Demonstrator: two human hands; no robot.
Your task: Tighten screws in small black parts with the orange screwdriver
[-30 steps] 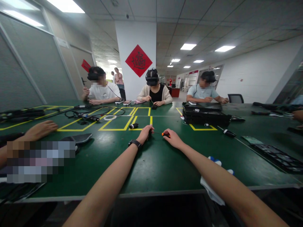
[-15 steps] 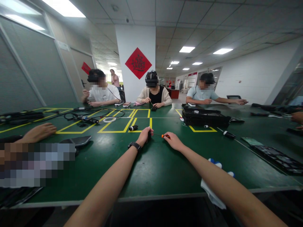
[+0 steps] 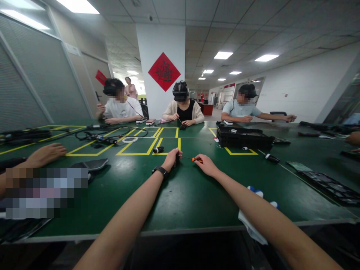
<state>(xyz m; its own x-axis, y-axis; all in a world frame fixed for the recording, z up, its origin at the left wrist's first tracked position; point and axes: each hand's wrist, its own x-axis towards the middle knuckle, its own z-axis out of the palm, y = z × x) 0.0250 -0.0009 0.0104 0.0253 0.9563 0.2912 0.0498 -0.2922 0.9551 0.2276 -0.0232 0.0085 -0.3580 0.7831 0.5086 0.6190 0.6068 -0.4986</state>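
My left hand (image 3: 171, 159), with a dark band on its wrist, is closed round a small dark part (image 3: 177, 159) that its fingers mostly hide. My right hand (image 3: 207, 165) grips the orange and black handle of a screwdriver (image 3: 193, 159). The thin shaft points left and its tip reaches the dark part. Both hands are over the green table (image 3: 191, 202). Just beyond my left hand lies a small black cylinder (image 3: 158, 149) with a white end.
A black case (image 3: 243, 139) and a black-and-white cylinder (image 3: 272, 158) lie right of centre. Cables (image 3: 98, 139) and a white ring (image 3: 129, 140) are at left. A white cloth (image 3: 251, 227) hangs over the front edge. Another person's hand (image 3: 47, 155) rests at left; three people sit opposite.
The view has tilted slightly, so the table sits a little higher in the picture. More of the screwdriver's orange handle shows in my right hand. Both grips are kept.
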